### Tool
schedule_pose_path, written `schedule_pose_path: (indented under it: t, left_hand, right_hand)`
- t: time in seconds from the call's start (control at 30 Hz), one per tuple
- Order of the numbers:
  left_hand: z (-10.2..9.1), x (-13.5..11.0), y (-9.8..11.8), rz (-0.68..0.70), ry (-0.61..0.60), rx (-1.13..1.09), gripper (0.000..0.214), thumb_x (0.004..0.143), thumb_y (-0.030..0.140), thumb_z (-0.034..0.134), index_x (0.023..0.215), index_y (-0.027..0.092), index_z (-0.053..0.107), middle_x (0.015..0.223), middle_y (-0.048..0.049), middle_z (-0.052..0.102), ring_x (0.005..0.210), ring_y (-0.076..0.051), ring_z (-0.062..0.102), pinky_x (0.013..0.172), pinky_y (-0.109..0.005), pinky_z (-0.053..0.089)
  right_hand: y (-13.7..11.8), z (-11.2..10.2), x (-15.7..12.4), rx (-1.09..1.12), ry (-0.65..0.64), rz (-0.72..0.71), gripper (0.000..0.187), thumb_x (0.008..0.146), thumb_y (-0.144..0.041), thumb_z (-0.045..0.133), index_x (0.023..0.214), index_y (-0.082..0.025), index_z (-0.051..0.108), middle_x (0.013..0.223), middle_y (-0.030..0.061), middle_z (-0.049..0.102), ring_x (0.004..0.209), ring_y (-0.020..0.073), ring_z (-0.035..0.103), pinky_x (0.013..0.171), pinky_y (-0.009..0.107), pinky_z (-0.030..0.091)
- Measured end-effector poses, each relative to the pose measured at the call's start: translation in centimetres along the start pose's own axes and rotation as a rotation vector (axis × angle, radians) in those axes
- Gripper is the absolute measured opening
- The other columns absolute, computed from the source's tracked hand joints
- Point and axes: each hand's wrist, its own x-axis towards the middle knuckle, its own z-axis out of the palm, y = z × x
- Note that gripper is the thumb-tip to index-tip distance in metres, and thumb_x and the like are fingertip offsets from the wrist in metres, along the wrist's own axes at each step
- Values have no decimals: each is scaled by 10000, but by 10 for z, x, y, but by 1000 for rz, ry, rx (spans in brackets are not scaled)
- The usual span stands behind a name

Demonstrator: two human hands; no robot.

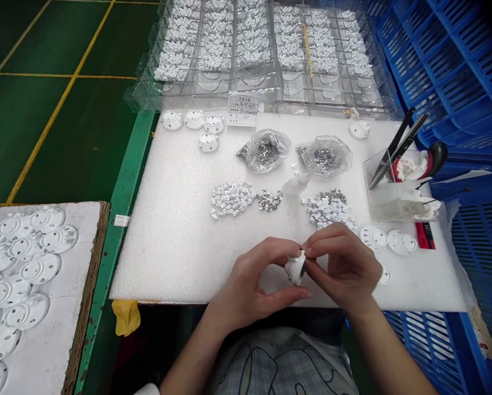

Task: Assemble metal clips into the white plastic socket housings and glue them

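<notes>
Floor: dark green [52, 131], yellow grid lines, left of the bench.
Crates: blue plastic crates [447, 71] stacked along the right side and below the front right corner.
Bench: green-framed bench [124, 219], strip of yellow tape [126, 317] hanging off its front edge.
Foam: white foam sheet [167, 247] on the bench — main work surface.
Trays: clear plastic blister trays [266, 93] along the far side of the foam, filled with small white pieces.
Board: wood-edged board [87, 285] at left, covered in round white housings [27, 269].
Box: clear plastic box [394, 197] at the right of the foam, long dark blades [397, 145] standing in it; exact tool unclear.
Bags: two clear plastic bags [268, 151] of metal bits, mid-foam, side by side.
Piles: white clips [231, 198] and metal bits [269, 201] touching, mixed pile [328, 208] further right.
Bottle: translucent squeeze bottle [295, 185] lying between bags and piles.
Label: printed paper label [243, 108] at the tray edge.
Left hand [246, 280]: fingers curled, thumb pressed on a white plastic part [295, 269] — firm hold.
Right hand [344, 263]: nearly closed, fingertips [311, 249] pinching the same part from the other side.
Part: held just above the front of the foam, between the hands; shape mostly hidden by fingers.
</notes>
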Motion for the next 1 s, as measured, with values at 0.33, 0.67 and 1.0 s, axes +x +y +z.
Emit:
schedule_pose_path:
  t: [0.33, 0.67, 1.0]
  left_hand:
    - [2, -2, -5, 53, 80, 20, 390, 880, 277, 812, 1232, 260, 646, 1074, -64, 745, 959, -186, 706, 818, -280, 601]
    - [2, -3, -3, -43, 163, -137, 352, 838, 251, 853, 1150, 226, 691, 1010, -60, 746, 834, -161, 738, 701, -218, 630]
    - [3, -5, 1, -115, 303, -558, 349, 826, 320, 868, 1087, 229, 656, 1030, -57, 781, 720, -213, 796, 681, -300, 694]
  right_hand:
    - [-1, 2, 2, -68, -27, -39, 247, 815, -46, 717, 950, -249, 676, 803, 9, 698, 701, 157, 678, 553, 277, 558]
    - [-4, 3, 3, -39, 29, -14, 253, 832, -71, 727, 1014, -244, 688, 828, 13, 693, 687, 143, 647, 536, 261, 551]
    - [1, -6, 9, -76, 287, 218, 99, 882, -135, 711, 925, -225, 713, 709, -29, 637, 546, 103, 602, 491, 229, 502]
